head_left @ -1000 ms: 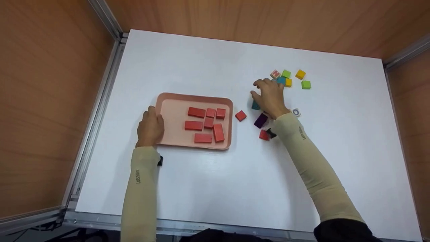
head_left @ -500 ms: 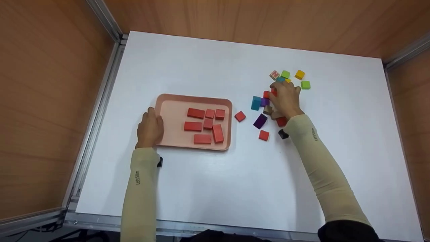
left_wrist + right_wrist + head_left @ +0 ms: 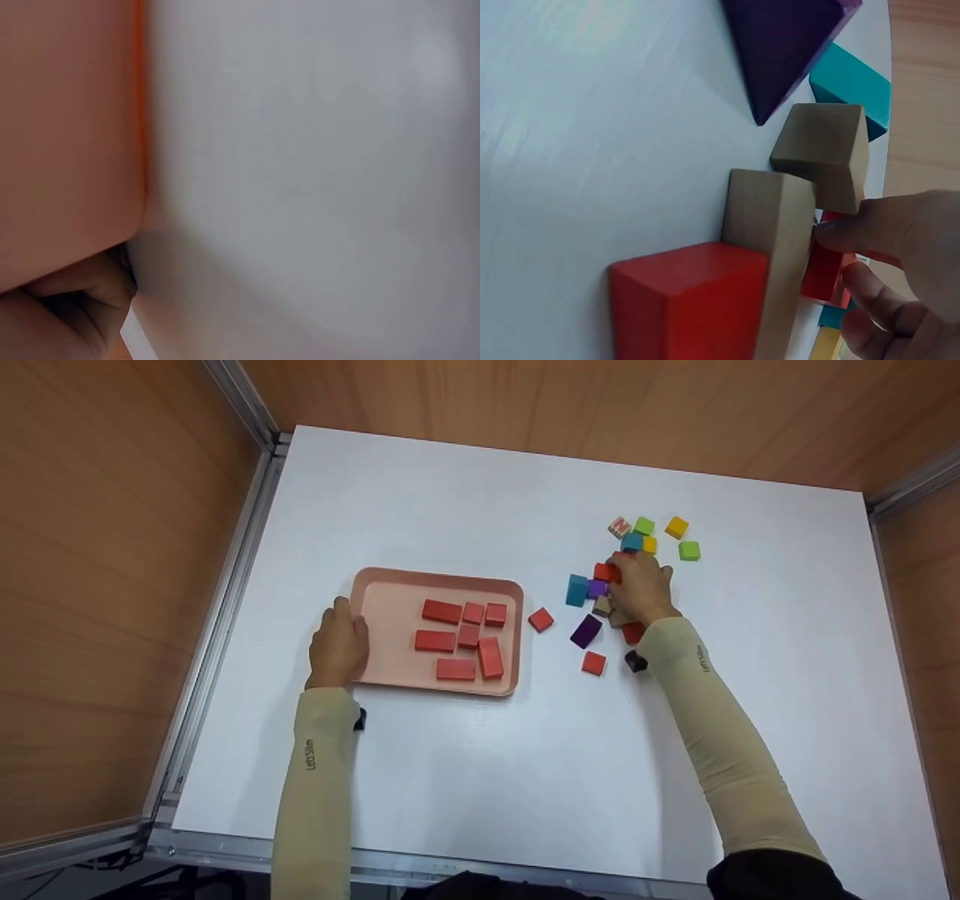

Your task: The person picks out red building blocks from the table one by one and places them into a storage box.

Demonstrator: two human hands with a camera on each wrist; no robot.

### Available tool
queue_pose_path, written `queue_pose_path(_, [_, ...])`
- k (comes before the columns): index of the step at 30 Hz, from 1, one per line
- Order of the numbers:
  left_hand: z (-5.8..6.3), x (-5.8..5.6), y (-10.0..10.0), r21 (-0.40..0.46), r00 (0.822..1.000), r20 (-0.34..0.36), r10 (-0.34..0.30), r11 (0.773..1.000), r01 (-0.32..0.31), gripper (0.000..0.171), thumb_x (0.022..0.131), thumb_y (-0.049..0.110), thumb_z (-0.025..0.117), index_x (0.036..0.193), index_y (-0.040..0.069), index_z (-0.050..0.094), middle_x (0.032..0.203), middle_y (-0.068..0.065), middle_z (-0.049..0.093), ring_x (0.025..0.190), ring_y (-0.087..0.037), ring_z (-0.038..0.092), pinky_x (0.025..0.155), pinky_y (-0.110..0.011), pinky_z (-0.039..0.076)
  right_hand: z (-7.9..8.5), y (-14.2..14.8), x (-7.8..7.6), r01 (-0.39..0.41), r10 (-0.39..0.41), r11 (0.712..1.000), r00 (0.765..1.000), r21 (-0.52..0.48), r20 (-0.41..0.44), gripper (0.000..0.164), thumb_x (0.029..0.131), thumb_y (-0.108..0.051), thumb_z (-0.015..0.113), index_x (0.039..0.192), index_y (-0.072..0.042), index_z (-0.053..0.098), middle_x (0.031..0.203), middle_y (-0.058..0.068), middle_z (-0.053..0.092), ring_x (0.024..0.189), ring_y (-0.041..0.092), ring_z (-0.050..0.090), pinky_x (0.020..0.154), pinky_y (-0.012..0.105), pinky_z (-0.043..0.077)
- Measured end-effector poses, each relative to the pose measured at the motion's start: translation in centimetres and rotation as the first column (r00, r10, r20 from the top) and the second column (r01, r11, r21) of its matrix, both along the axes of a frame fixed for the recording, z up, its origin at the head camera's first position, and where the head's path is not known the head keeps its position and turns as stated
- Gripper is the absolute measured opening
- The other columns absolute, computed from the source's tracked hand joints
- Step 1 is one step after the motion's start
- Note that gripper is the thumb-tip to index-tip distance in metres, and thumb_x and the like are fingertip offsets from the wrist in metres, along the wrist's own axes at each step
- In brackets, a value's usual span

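Observation:
My left hand (image 3: 337, 643) grips the left rim of a pink tray (image 3: 386, 660), thumb over the edge; the left wrist view shows curled fingers (image 3: 90, 296) under the tray's wall. Several red blocks (image 3: 456, 669) lie in the tray's right half. At the right, my right hand (image 3: 643, 587) is down among mixed blocks. Its thumb (image 3: 855, 231) and fingers pinch a red block (image 3: 823, 266), partly hidden behind the thumb. Close beside it stand a long tan block (image 3: 769, 210), a tan cube (image 3: 821, 135) and a nearer red block (image 3: 697, 300).
A loose red cube (image 3: 541, 619) sits between tray and pile. Around the pile lie a teal block (image 3: 577, 590), a dark purple block (image 3: 586, 631) and another red cube (image 3: 593, 663). Green blocks (image 3: 689, 550), yellow blocks (image 3: 676, 526) and a lettered cube (image 3: 619, 526) are farther back.
My right hand has moved right and slightly down from the teal block, and its fingers have closed on a red block. The left hand stays on the tray.

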State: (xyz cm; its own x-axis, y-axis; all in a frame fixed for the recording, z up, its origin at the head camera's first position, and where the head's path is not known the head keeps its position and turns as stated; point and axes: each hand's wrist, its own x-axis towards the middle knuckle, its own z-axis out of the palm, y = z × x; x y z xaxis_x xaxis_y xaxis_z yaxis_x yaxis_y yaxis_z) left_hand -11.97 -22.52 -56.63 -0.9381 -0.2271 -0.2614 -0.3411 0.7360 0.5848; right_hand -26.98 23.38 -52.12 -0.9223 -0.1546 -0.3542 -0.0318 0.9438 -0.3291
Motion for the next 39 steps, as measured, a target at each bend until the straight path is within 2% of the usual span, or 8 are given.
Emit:
queue_pose_path(6, [0.0, 0.3, -0.4, -0.008, 1.000, 0.007, 0.006, 1.000, -0.006, 0.032, 0.108, 0.022, 0.037, 0.131, -0.001, 0.040, 0.109, -0.021, 0.050, 0.092, -0.043, 0.058, 0.077, -0.056, 0.046, 0.5, -0.6, 0.4, 0.075, -0.074, 0.996, 0.997, -0.046, 0.013, 0.053, 0.100, -0.022, 0.063, 0.150, -0.012, 0.046, 0.142, 0.017, 0.037, 0.128, 0.034, 0.032, 0.105, 0.053, 0.033])
queue_pose_path(10, [0.0, 0.4, -0.5, -0.010, 1.000, 0.000, 0.004, 1.000, -0.004, 0.034, 0.108, 0.022, 0.037, 0.132, -0.001, 0.040, 0.109, -0.022, 0.050, 0.092, -0.044, 0.059, 0.077, -0.056, 0.047, 1.4, -1.4, 0.3, 0.079, -0.083, 0.995, 0.995, -0.060, -0.061, 0.054, 0.100, -0.026, 0.062, 0.150, -0.014, 0.046, 0.143, 0.015, 0.036, 0.127, 0.032, 0.031, 0.103, 0.047, 0.036])
queue_pose_path(16, [0.0, 0.4, -0.4, -0.001, 1.000, 0.000, 0.024, 1.000, -0.024, 0.034, 0.108, 0.022, 0.038, 0.133, -0.001, 0.040, 0.110, -0.021, 0.050, 0.093, -0.043, 0.058, 0.079, -0.056, 0.047, 2.8, -3.7, 0.4, -0.005, 0.000, 0.999, 0.994, -0.048, -0.106, 0.053, 0.100, -0.032, 0.062, 0.149, -0.017, 0.048, 0.146, 0.012, 0.042, 0.128, 0.032, 0.031, 0.098, 0.048, 0.029])
queue_pose_path(19, [0.0, 0.4, -0.4, 0.001, 1.000, -0.003, 0.026, 1.000, -0.026, 0.034, 0.108, 0.022, 0.038, 0.133, -0.001, 0.040, 0.110, -0.022, 0.050, 0.095, -0.043, 0.058, 0.081, -0.057, 0.046, 3.2, -5.3, 0.7, -0.069, 0.062, 0.997, 0.987, -0.045, -0.146, 0.050, 0.099, -0.032, 0.063, 0.145, -0.016, 0.052, 0.141, 0.013, 0.047, 0.125, 0.032, 0.033, 0.095, 0.048, 0.027])
queue_pose_path(24, [0.1, 0.4, -0.2, 0.001, 1.000, -0.001, 0.027, 1.000, -0.027, 0.036, 0.108, 0.022, 0.037, 0.135, -0.002, 0.039, 0.112, -0.023, 0.051, 0.096, -0.044, 0.058, 0.082, -0.057, 0.046, 3.9, -8.4, 1.3, -0.167, 0.153, 0.985, 0.963, -0.047, -0.222, 0.048, 0.095, -0.030, 0.068, 0.139, -0.013, 0.059, 0.129, 0.013, 0.054, 0.118, 0.031, 0.040, 0.092, 0.047, 0.030])
queue_pose_path(29, [0.1, 0.4, 0.1, -0.001, 0.999, 0.004, 0.035, 0.999, -0.035, 0.037, 0.108, 0.022, 0.037, 0.136, -0.002, 0.039, 0.113, -0.023, 0.051, 0.095, -0.043, 0.058, 0.082, -0.057, 0.046, 4.3, -11.7, 2.1, -0.256, 0.234, 0.965, 0.935, -0.051, -0.268, 0.049, 0.092, -0.031, 0.072, 0.137, -0.015, 0.060, 0.127, 0.011, 0.056, 0.116, 0.029, 0.044, 0.094, 0.046, 0.033])
queue_pose_path(39, [0.2, 0.2, 1.1, -0.016, 0.998, -0.005, 0.058, 0.998, -0.058, 0.037, 0.108, 0.021, 0.039, 0.136, -0.001, 0.039, 0.112, -0.022, 0.052, 0.093, -0.041, 0.059, 0.080, -0.055, 0.047, 4.5, -17.9, 3.7, -0.453, 0.410, 0.890, 0.847, -0.058, -0.338, 0.045, 0.092, -0.032, 0.072, 0.132, -0.013, 0.063, 0.119, 0.010, 0.060, 0.109, 0.028, 0.048, 0.093, 0.045, 0.035])
